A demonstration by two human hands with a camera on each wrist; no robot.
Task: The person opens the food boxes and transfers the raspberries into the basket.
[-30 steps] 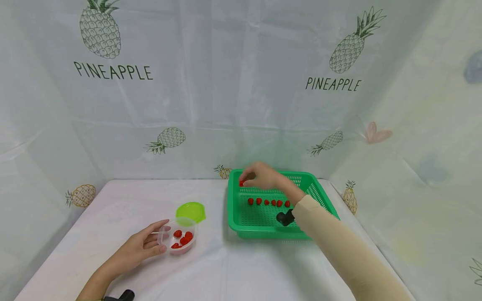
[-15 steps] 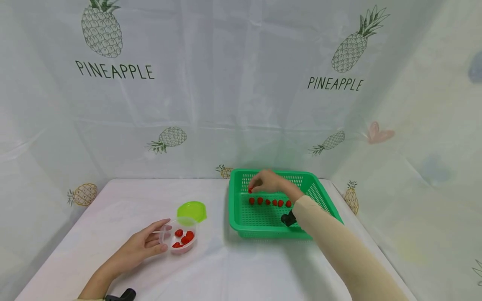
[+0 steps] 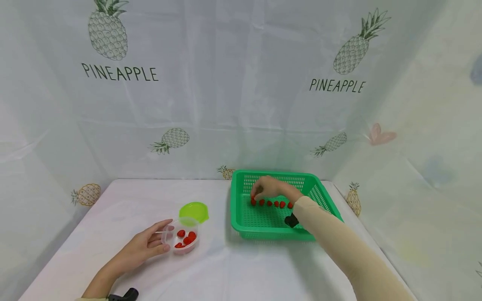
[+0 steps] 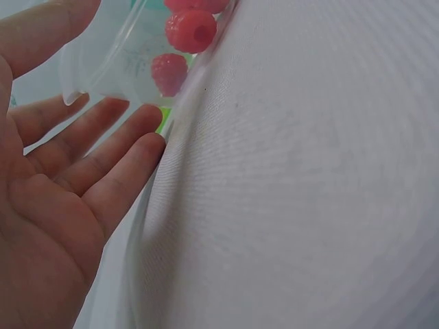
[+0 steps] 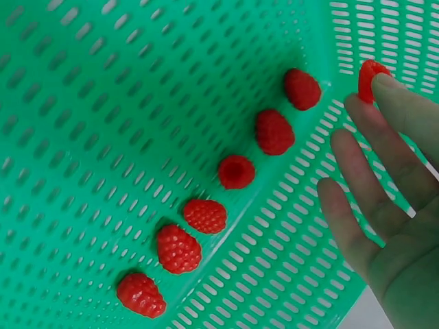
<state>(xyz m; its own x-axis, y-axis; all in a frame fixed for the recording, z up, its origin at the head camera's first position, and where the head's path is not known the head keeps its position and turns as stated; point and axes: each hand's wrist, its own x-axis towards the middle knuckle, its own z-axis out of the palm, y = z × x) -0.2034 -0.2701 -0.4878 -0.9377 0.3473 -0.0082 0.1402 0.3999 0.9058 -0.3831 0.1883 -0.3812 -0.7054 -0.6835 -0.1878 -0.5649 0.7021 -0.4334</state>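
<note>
Near the basket's far left corner, our right hand pinches one raspberry; our left hand, fingers spread, touches a bowl.

Cream sleeve — black wrist device

"Any way through?"
"Between the bowl and the basket."
"And inside the basket?"
"Room near left; berries line the far side, a sleeve crosses above the near right."
</note>
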